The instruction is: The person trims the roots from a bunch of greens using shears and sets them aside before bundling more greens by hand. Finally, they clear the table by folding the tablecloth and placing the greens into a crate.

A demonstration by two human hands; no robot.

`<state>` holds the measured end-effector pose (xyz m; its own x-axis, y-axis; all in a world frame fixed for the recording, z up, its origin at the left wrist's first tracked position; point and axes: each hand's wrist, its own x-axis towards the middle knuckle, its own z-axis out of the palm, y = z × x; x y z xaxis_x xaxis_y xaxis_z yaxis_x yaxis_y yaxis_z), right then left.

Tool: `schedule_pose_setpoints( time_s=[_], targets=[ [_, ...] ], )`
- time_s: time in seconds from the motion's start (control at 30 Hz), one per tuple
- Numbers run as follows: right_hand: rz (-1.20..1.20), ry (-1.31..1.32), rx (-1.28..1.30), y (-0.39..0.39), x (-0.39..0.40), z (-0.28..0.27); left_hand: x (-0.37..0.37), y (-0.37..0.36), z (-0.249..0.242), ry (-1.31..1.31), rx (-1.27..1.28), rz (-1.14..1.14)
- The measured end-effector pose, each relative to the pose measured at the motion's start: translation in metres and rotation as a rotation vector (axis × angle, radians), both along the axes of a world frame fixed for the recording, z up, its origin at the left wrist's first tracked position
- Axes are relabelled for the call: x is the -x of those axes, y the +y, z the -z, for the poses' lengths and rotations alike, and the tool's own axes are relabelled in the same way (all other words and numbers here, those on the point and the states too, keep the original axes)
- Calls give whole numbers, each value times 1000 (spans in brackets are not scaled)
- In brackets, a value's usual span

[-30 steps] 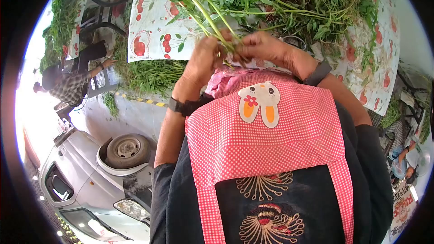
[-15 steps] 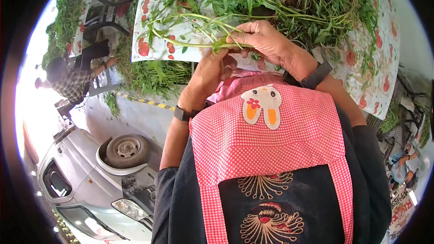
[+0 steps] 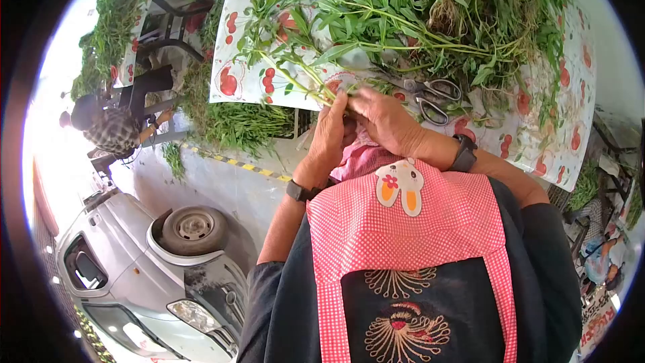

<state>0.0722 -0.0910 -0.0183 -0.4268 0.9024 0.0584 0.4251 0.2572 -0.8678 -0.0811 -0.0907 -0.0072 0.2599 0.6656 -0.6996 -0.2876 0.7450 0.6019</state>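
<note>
With the left hand (image 3: 328,136) and right hand (image 3: 390,119) drawn back, scissors (image 3: 412,85) show plainly on the bench (image 3: 571,154); both grips pinch stems (image 3: 299,84).

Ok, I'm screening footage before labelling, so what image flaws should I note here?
All in the head view: a dark round border, with fisheye distortion tipping the car sideways; glare washing out the far left, beyond the person in the checked shirt; slight softness at the left hand and right hand, while the scissors look fairly crisp.
</note>
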Motion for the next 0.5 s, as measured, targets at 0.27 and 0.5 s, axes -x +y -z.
schedule_pose_setpoints(
  time_s=[0.27,0.5],
  targets=[
    [71,504,506,38,-9,2,7,-15,-8,252,-236,67],
    [-250,872,769,46,22,-61,-2,-25,-24,171,-384,409]
  ],
)
